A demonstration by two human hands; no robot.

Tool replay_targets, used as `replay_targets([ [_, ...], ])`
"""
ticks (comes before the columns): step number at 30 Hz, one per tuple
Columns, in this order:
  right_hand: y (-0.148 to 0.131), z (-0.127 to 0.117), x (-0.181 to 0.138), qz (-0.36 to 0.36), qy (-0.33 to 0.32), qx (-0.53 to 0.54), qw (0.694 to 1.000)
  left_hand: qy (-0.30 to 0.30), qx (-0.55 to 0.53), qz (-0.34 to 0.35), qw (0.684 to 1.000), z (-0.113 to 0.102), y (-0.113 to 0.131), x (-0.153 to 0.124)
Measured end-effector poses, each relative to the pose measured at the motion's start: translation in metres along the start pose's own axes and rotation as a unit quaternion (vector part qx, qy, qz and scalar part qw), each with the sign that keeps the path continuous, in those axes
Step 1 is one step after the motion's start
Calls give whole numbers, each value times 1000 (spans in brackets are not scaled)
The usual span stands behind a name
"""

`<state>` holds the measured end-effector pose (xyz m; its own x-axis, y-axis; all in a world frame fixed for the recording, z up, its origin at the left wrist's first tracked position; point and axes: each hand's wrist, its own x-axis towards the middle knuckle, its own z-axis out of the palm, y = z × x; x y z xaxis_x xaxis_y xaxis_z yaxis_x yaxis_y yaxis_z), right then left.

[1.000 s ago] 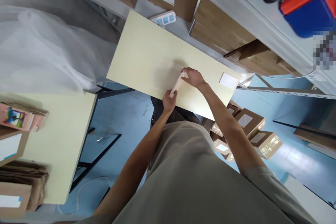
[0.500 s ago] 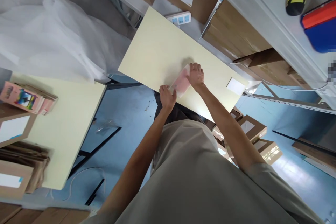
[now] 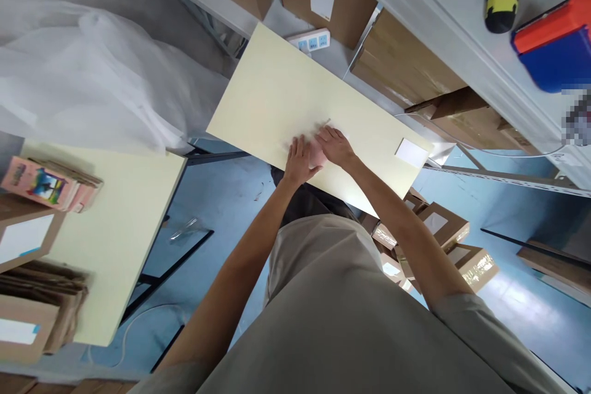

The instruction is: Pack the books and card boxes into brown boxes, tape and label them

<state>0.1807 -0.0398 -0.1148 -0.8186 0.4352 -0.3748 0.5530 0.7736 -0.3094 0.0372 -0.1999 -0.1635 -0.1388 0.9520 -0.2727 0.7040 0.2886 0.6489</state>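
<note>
A thin pink packet (image 3: 316, 149) lies flat on the pale yellow table (image 3: 272, 92), mostly covered by both of my hands. My left hand (image 3: 298, 160) rests on its near left part with fingers stretched out flat. My right hand (image 3: 333, 144) presses on its right part, fingers also lying flat. Only a small strip of the packet shows between the hands.
A white card (image 3: 410, 152) lies at the table's right end and a power strip (image 3: 310, 41) at its far edge. Cardboard boxes (image 3: 406, 61) fill the shelf behind. A second table (image 3: 124, 221) at left holds booklets (image 3: 44, 183); more boxes (image 3: 443, 228) sit on the blue floor.
The packet, held on edge a second ago, has been laid flat on the table, and both hands have flattened on top of it.
</note>
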Motion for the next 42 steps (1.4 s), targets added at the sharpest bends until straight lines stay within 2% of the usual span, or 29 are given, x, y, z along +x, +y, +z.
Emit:
replay_targets([
  [2,1,-5,-7,-16,-4,4,1000,5,10,-15,1000,2,9,0],
  [5,4,-12,-19,-37,-24,18,999,9,-1,5,1000,6,21,-1],
  [10,6,-18,-38,-26,-51,47,997,28,-28,30,999,13,39,-4],
  [13,5,-21,-44,-37,-51,55,997,33,-43,45,997,7,45,-3],
  [16,4,-25,-43,-30,-40,55,997,38,-57,52,996,-10,42,-5],
  [21,1,-44,-18,1,-5,39,999,49,-99,-17,994,-42,29,-14],
  [26,-9,-67,22,27,37,45,998,110,-129,-73,983,-64,21,-21],
  [31,-24,-69,60,60,45,45,996,150,-103,-112,977,-79,6,-10],
  [34,-31,-59,79,75,47,43,995,128,-84,-114,982,-86,-5,3],
  [38,-40,-44,96,109,66,53,990,56,-32,-113,992,-92,-22,19],
  [42,-54,-31,93,157,127,81,976,14,14,-96,995,-100,-39,28],
])
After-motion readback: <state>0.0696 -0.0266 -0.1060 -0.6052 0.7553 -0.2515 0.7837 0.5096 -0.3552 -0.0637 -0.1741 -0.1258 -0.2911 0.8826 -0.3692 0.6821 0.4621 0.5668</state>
